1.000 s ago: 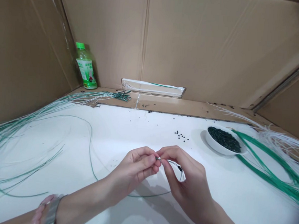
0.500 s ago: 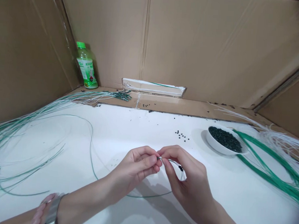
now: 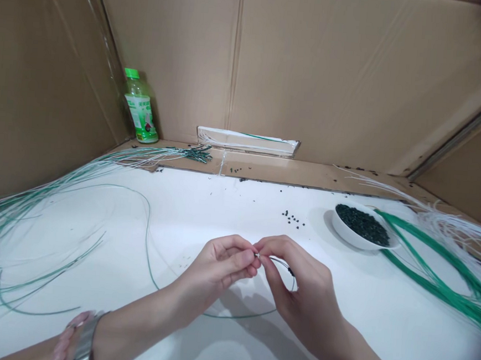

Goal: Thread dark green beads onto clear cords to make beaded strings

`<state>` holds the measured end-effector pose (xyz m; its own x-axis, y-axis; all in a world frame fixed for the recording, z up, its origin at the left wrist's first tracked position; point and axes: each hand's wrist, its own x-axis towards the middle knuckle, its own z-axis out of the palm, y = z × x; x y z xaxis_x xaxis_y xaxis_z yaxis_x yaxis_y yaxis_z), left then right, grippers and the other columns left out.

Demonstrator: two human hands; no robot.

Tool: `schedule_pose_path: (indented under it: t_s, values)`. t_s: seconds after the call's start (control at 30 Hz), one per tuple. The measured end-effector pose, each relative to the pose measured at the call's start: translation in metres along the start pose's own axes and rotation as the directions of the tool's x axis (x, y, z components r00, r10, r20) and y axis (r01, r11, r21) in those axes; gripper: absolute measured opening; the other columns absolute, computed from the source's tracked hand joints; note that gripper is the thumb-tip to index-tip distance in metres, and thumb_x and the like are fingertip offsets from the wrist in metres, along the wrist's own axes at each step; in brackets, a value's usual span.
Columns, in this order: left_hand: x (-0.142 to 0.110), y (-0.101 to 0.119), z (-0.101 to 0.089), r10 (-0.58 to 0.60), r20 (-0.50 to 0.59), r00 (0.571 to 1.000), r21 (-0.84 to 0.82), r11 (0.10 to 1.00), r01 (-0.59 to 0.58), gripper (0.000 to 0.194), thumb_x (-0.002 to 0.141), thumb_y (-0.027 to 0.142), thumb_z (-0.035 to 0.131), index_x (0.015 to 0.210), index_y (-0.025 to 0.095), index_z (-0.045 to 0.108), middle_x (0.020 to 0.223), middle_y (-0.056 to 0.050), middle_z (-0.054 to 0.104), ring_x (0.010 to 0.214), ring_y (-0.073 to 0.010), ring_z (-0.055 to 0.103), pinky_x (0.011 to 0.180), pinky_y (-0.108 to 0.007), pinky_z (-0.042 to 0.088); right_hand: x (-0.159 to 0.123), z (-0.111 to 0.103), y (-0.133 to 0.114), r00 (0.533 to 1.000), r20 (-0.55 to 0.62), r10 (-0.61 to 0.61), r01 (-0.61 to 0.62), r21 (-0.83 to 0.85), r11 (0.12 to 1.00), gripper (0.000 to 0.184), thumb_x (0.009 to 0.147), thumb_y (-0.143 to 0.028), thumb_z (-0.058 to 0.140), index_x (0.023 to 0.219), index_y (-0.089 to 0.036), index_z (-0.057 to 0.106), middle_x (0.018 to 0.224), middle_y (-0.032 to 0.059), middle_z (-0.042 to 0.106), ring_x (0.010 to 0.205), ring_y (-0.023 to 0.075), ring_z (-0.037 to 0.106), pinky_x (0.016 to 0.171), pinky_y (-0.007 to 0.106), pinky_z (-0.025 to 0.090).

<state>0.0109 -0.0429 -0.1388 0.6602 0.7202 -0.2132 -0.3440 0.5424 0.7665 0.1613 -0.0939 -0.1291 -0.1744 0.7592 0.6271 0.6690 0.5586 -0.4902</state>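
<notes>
Over the white table, my left hand [image 3: 225, 265] and my right hand [image 3: 303, 279] meet fingertip to fingertip. The left thumb and forefinger pinch a tiny dark bead, mostly covered by the fingers. My right thumb and forefinger are closed on thin cords [image 3: 278, 260], whose pale ends show between the two hands. A few black beads [image 3: 291, 271] sit on these cords beneath my right palm, where the cords bend downward. Behind and below the hands a long green cord [image 3: 246, 317] curves across the table.
To the right stands a white bowl [image 3: 336, 230] of dark beads beside a green cord coil [image 3: 428, 278] and white cords [image 3: 449, 221]. Loose beads [image 3: 293, 219] lie ahead. Cord bundles [image 3: 78, 170] spread at left. A green bottle [image 3: 141, 114] stands by the cardboard wall [image 3: 295, 57].
Both hands stay nearly in place, still pinching. The pale cord ends between the fingertips have shifted slightly, and less of the dark bead shows. The cords under my right palm have moved a little.
</notes>
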Motion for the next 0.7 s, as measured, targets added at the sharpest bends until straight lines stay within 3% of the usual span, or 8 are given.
schedule_pose_path:
  t_s: [0.17,0.4,0.7]
  values:
    - [0.0002,0.0008,0.0021,0.058,-0.008,0.998,0.097,0.994,-0.057,0.018,0.072,0.03,0.072,0.071,0.013,0.064,0.062,0.001,0.06,0.063,-0.0065,0.054,0.067,-0.017,0.044,-0.0011,0.0,-0.0008,0.999,-0.015,0.028,-0.027,0.04,0.999,0.014,0.086,-0.005,0.046,0.088,-0.018,0.052,0.082,0.0021,0.061,0.071,0.0107,0.058,0.062,0.022,0.048]
    - [-0.0033,0.003,0.0044,0.206,0.004,0.979,0.325,0.925,-0.196,0.015,0.078,0.027,0.065,0.072,0.014,0.068,0.067,-0.003,0.065,0.068,-0.0119,0.06,0.071,-0.023,0.047,0.0046,-0.0014,-0.008,0.985,-0.023,0.17,-0.156,0.283,0.946,0.012,0.086,-0.009,0.049,0.08,-0.017,0.054,0.072,0.0004,0.062,0.064,0.0098,0.061,0.06,0.021,0.051]
    - [-0.0049,0.0065,0.0028,0.255,0.053,0.965,0.41,0.876,-0.254,0.015,0.08,0.026,0.062,0.073,0.014,0.068,0.067,-0.003,0.064,0.07,-0.0119,0.061,0.069,-0.021,0.047,0.0066,-0.0023,-0.008,0.975,-0.015,0.222,-0.209,0.279,0.937,0.011,0.086,-0.013,0.051,0.078,-0.017,0.055,0.071,0.0006,0.064,0.062,0.0094,0.061,0.062,0.022,0.053]
